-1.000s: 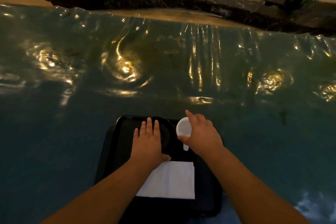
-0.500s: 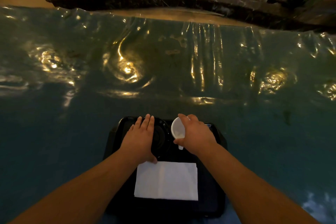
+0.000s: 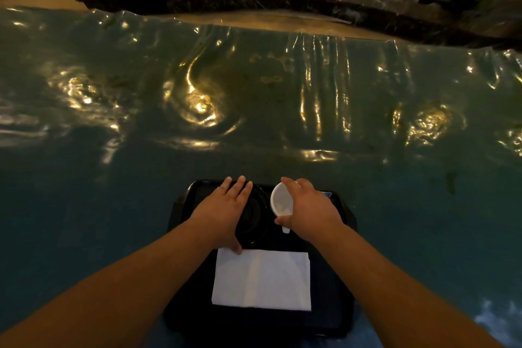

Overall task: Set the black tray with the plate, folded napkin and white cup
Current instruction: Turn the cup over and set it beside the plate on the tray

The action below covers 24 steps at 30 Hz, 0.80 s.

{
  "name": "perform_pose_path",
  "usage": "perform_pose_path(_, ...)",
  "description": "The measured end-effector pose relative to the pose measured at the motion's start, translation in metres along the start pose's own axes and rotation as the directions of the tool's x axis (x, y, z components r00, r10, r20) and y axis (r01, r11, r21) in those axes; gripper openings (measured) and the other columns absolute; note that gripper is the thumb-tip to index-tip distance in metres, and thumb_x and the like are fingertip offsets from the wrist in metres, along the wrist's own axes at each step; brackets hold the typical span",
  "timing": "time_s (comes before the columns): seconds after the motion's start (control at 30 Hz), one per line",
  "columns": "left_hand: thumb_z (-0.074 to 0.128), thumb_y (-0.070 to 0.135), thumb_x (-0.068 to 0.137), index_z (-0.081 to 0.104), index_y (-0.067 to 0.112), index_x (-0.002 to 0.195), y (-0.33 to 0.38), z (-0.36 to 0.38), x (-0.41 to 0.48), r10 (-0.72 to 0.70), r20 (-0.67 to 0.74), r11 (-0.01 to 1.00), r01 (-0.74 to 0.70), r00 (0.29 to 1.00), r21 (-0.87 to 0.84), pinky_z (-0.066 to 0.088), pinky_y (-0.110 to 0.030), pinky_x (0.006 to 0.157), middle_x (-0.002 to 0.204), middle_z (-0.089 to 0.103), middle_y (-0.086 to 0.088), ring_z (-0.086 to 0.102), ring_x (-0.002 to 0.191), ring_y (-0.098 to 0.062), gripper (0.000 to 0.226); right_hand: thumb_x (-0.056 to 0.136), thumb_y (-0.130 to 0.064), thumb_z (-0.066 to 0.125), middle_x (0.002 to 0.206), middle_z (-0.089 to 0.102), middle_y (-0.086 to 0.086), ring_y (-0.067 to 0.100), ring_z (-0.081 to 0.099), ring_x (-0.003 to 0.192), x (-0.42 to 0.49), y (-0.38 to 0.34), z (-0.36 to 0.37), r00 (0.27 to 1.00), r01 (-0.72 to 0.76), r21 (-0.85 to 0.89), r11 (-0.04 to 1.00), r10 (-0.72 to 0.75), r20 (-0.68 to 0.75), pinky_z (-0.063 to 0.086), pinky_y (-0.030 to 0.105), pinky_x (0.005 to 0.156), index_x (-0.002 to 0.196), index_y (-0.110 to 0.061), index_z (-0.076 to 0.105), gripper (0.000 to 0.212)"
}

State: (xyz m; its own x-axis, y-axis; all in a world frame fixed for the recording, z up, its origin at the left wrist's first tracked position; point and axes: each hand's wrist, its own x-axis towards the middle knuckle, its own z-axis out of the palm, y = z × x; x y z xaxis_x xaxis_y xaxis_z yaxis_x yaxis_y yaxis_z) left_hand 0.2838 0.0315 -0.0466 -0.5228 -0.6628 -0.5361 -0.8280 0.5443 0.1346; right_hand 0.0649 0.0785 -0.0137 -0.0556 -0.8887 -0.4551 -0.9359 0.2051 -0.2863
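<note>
So the biggest thing here is the bench [image 3: 254, 110], covered in a shiny, wrinkled dark teal plastic sheet that's catching warm light all over. At the near edge sits the black rectangular plastic tray [image 3: 343, 277]. On its near half lies the white folded napkin [image 3: 261, 280], flat and squared up. Just past that, on the far-left part of the tray, is the dark round plate [image 3: 254, 215] — hard to make out against the tray, honestly. The left hand [image 3: 223, 212] lies flat on the plate with fingers spread and nothing gripped, thumb tip touching the napkin's far-left corner. The right hand [image 3: 308, 209] is wrapped around the small white cup [image 3: 279, 202], which is tilted so its open mouth faces left toward the plate, over the far-right part of the tray — can't tell if it's touching down.
</note>
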Motion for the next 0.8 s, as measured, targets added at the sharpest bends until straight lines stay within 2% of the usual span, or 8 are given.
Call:
perform_pose_path(0.2, 0.093, 0.064, 0.055, -0.02, 0.021, 0.161, -0.005, -0.003, 0.009, 0.057, 0.022, 0.997, -0.059, 0.998, 0.055, 0.005, -0.049, 0.125, 0.172, -0.019, 0.002, -0.014, 0.157, -0.027, 0.16, 0.079, -0.052, 0.083, 0.158, 0.036, 0.001, 0.03, 0.055, 0.126, -0.001, 0.005, 0.0, 1.0, -0.005, -0.004, 1.0, 0.005, -0.005, 0.054, 0.044, 0.092, 0.159, -0.036, 0.024, 0.101)
perform_pose_path(0.4, 0.09, 0.072, 0.051, -0.011, 0.021, 0.163, 0.005, -0.005, 0.009, 0.016, -0.005, 0.999, -0.016, 1.0, 0.045, 0.014, -0.053, 0.125, 0.174, -0.009, -0.004, -0.002, 0.158, -0.034, 0.159, 0.078, -0.054, 0.083, 0.155, 0.039, 0.003, 0.031, 0.058, 0.123, 0.001, 0.004, -0.002, 0.999, -0.044, 0.023, 0.999, 0.045, -0.017, 0.054, 0.044, 0.091, 0.158, -0.034, 0.027, 0.1)
perform_pose_path(0.57, 0.082, 0.08, 0.055, -0.016, 0.019, 0.162, 0.0, 0.006, 0.0, -0.011, -0.07, 0.999, 0.007, 0.997, -0.049, 0.002, -0.046, 0.127, 0.173, -0.016, -0.002, -0.01, 0.158, -0.026, 0.158, 0.078, -0.053, 0.084, 0.153, 0.04, 0.003, 0.032, 0.058, 0.123, 0.002, 0.005, 0.0, 0.998, -0.066, 0.04, 0.997, 0.066, -0.019, 0.055, 0.043, 0.088, 0.157, -0.034, 0.027, 0.099)
perform_pose_path(0.63, 0.073, 0.087, 0.056, -0.012, 0.019, 0.164, -0.003, 0.016, -0.014, -0.088, -0.144, 0.985, 0.065, 0.986, -0.163, 0.001, -0.044, 0.126, 0.173, -0.014, -0.002, -0.008, 0.158, -0.025, 0.153, 0.078, -0.053, 0.084, 0.153, 0.041, 0.003, 0.031, 0.059, 0.122, 0.001, 0.006, 0.0, 0.998, -0.06, 0.044, 0.997, 0.061, -0.027, 0.056, 0.044, 0.087, 0.156, -0.034, 0.027, 0.099)
perform_pose_path(0.7, 0.066, 0.093, 0.055, -0.001, 0.021, 0.165, -0.005, 0.028, -0.03, -0.247, -0.213, 0.937, 0.177, 0.945, -0.301, 0.014, -0.045, 0.125, 0.174, 0.002, -0.004, 0.006, 0.158, -0.027, 0.147, 0.078, -0.054, 0.083, 0.152, 0.041, 0.002, 0.031, 0.059, 0.121, 0.001, 0.007, 0.002, 0.998, -0.054, 0.045, 0.998, 0.055, -0.037, 0.056, 0.043, 0.086, 0.156, -0.035, 0.027, 0.098)
perform_pose_path(0.8, 0.065, 0.092, 0.057, 0.007, 0.02, 0.164, -0.002, 0.044, -0.048, -0.439, -0.157, 0.832, 0.334, 0.885, -0.444, 0.031, -0.05, 0.119, 0.168, 0.02, -0.007, 0.019, 0.152, -0.032, 0.141, 0.078, -0.056, 0.082, 0.152, 0.04, 0.001, 0.03, 0.058, 0.121, 0.001, 0.009, 0.004, 0.998, -0.051, 0.051, 0.997, 0.054, -0.043, 0.055, 0.042, 0.085, 0.157, -0.035, 0.026, 0.099)
